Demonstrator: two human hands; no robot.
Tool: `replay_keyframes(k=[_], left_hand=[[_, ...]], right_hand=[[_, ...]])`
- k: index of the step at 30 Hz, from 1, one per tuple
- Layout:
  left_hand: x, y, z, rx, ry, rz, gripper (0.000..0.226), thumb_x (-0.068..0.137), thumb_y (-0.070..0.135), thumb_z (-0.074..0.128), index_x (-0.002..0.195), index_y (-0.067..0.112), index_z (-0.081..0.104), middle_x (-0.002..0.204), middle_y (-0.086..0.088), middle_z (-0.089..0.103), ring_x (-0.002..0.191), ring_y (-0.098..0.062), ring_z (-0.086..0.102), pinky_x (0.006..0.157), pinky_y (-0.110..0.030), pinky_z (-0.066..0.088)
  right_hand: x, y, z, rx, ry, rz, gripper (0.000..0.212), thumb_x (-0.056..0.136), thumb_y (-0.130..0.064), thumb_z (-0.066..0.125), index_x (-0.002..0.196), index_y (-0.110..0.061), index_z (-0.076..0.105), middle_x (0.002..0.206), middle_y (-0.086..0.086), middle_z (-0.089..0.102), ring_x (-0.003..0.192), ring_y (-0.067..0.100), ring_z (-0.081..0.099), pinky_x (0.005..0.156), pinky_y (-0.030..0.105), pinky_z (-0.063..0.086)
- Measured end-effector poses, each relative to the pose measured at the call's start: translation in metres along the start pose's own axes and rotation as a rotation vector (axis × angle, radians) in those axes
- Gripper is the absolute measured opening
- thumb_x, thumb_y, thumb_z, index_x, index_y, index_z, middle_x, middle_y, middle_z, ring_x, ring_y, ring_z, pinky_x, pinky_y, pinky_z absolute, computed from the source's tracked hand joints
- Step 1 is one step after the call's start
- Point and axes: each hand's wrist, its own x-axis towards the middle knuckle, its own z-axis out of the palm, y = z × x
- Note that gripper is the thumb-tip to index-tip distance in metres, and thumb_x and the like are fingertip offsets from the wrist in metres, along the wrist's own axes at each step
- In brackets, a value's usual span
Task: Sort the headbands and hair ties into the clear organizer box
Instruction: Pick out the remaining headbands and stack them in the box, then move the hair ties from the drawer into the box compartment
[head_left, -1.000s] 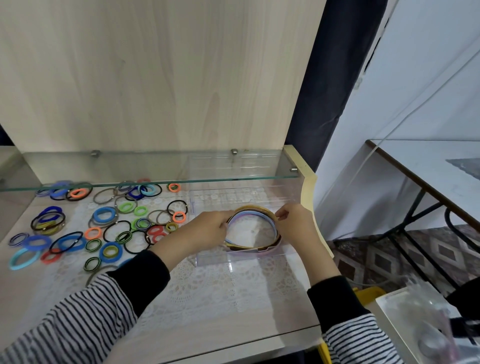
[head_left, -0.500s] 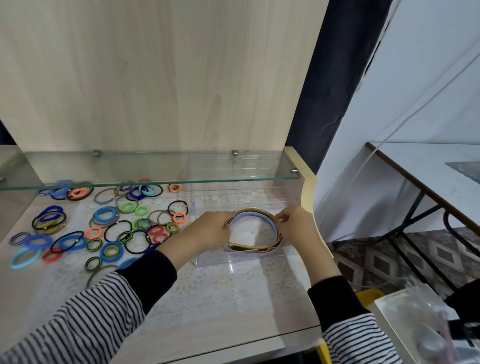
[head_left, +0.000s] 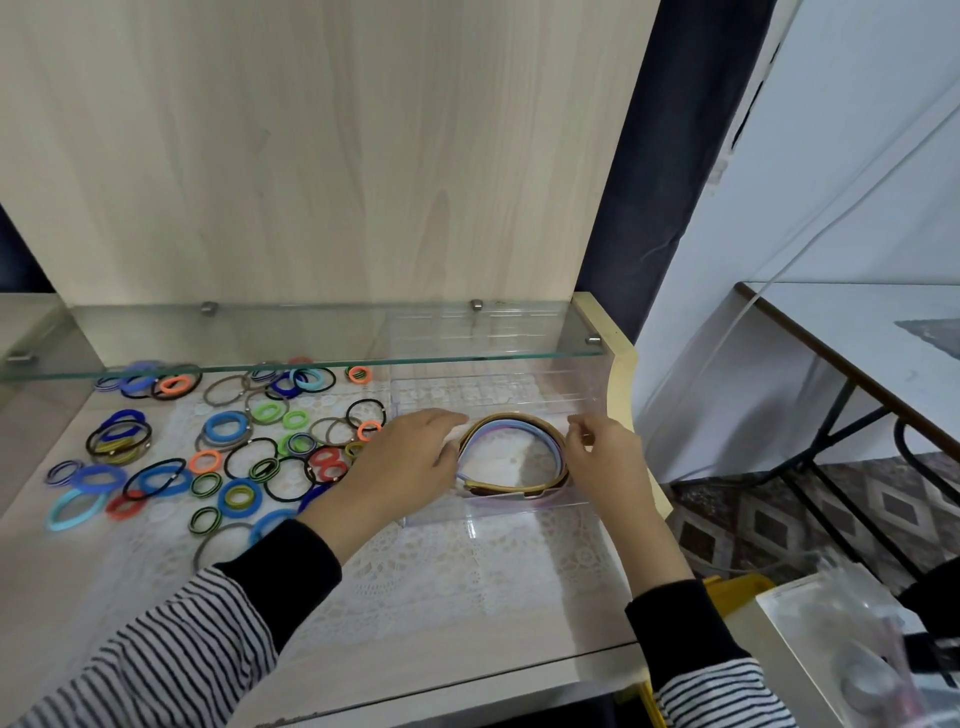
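A nested stack of headbands in gold, black, lilac and blue lies in the near compartment of the clear organizer box. My left hand grips the left side of the arc. My right hand pinches the right side. The ends of the headbands point toward the box's front wall. Several colourful hair ties lie scattered on the lace mat to the left of the box, apart from both hands.
A glass shelf overhangs the back of the box and the far hair ties. A wooden back panel rises behind. The counter's side board stands right of the box. A plastic bag lies at lower right.
The headband stack has sunk slightly lower and flatter into the box. Both hands stay on its sides, almost in the same place.
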Motion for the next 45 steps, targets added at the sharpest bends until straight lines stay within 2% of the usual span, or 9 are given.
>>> replay_keyframes(k=[4, 10, 16, 22, 26, 30, 34, 37, 45], left_hand=[[-0.021, -0.01, 0.005, -0.017, 0.099, -0.05, 0.047, 0.1, 0.039, 0.038, 0.143, 0.022, 0.045, 0.155, -0.002, 0.033, 0.146, -0.021, 0.024, 0.12, -0.037, 0.02], [-0.048, -0.015, 0.019, 0.018, 0.131, -0.129, 0.069, 0.091, 0.058, 0.016, 0.152, 0.027, 0.027, 0.163, 0.006, 0.009, 0.15, -0.011, -0.001, 0.12, -0.031, -0.008], [-0.062, -0.014, 0.024, 0.033, 0.117, -0.194, 0.066, 0.098, 0.056, 0.019, 0.155, 0.023, 0.017, 0.164, 0.005, 0.006, 0.15, -0.01, -0.004, 0.12, -0.037, -0.01], [-0.076, -0.006, 0.021, 0.091, 0.039, -0.216, 0.076, 0.097, 0.062, 0.018, 0.156, 0.017, -0.001, 0.164, 0.003, 0.004, 0.15, -0.01, -0.006, 0.117, -0.036, -0.017], [-0.081, 0.0, 0.018, 0.151, 0.011, -0.248, 0.079, 0.098, 0.057, 0.031, 0.155, 0.017, -0.007, 0.163, -0.006, 0.012, 0.151, -0.015, -0.001, 0.118, -0.041, -0.015], [-0.084, 0.006, 0.011, 0.228, -0.005, -0.285, 0.078, 0.098, 0.057, 0.032, 0.156, 0.018, -0.003, 0.163, -0.007, 0.014, 0.151, -0.02, -0.002, 0.116, -0.045, -0.017], [-0.088, 0.015, 0.004, 0.213, -0.018, -0.302, 0.072, 0.099, 0.056, 0.033, 0.156, 0.02, 0.007, 0.162, -0.007, 0.016, 0.15, -0.024, -0.004, 0.116, -0.044, -0.017], [-0.088, 0.011, 0.004, 0.196, -0.002, -0.288, 0.071, 0.098, 0.057, 0.034, 0.156, 0.021, 0.011, 0.161, -0.007, 0.019, 0.151, -0.021, -0.003, 0.117, -0.046, -0.017], [-0.082, 0.002, 0.004, 0.198, 0.085, -0.225, 0.069, 0.098, 0.055, 0.037, 0.154, 0.018, 0.02, 0.158, -0.005, 0.03, 0.15, -0.014, 0.01, 0.118, -0.043, -0.019]], right_hand=[[-0.015, 0.008, 0.001, -0.028, 0.181, -0.048, 0.025, 0.092, -0.014, 0.051, 0.11, -0.008, 0.066, 0.101, 0.01, 0.067, 0.089, 0.029, 0.06, 0.07, 0.031, 0.044], [-0.034, 0.02, 0.006, -0.089, 0.304, -0.107, 0.027, 0.087, -0.008, 0.059, 0.112, -0.002, 0.064, 0.105, 0.013, 0.066, 0.096, 0.033, 0.059, 0.075, 0.035, 0.048], [-0.043, 0.03, 0.009, -0.188, 0.32, -0.131, 0.03, 0.085, -0.017, 0.058, 0.109, 0.0, 0.063, 0.108, 0.016, 0.065, 0.1, 0.034, 0.058, 0.088, 0.042, 0.048], [-0.051, 0.031, 0.001, 0.111, 0.194, 0.059, 0.053, 0.09, -0.028, 0.059, 0.132, 0.001, 0.047, 0.133, 0.019, 0.048, 0.121, 0.031, 0.047, 0.101, 0.036, 0.037], [-0.054, 0.034, -0.01, 0.236, 0.159, 0.153, 0.056, 0.088, -0.03, 0.061, 0.135, -0.004, 0.044, 0.133, 0.013, 0.05, 0.119, 0.025, 0.048, 0.094, 0.03, 0.038], [-0.054, 0.037, -0.016, 0.277, 0.098, 0.172, 0.059, 0.087, -0.036, 0.063, 0.136, -0.009, 0.043, 0.133, 0.009, 0.052, 0.122, 0.023, 0.049, 0.096, 0.029, 0.037], [-0.057, 0.041, -0.023, 0.293, 0.02, 0.135, 0.08, 0.076, -0.047, 0.073, 0.139, -0.012, 0.039, 0.136, 0.004, 0.049, 0.123, 0.02, 0.047, 0.1, 0.035, 0.042], [-0.058, 0.043, -0.025, 0.267, -0.022, 0.091, 0.089, 0.067, -0.041, 0.082, 0.139, -0.014, 0.037, 0.136, 0.004, 0.047, 0.121, 0.02, 0.047, 0.098, 0.033, 0.042], [-0.054, 0.04, -0.027, 0.265, 0.035, 0.021, 0.078, 0.068, -0.035, 0.082, 0.133, -0.017, 0.042, 0.129, 0.003, 0.051, 0.115, 0.019, 0.049, 0.097, 0.041, 0.045]])
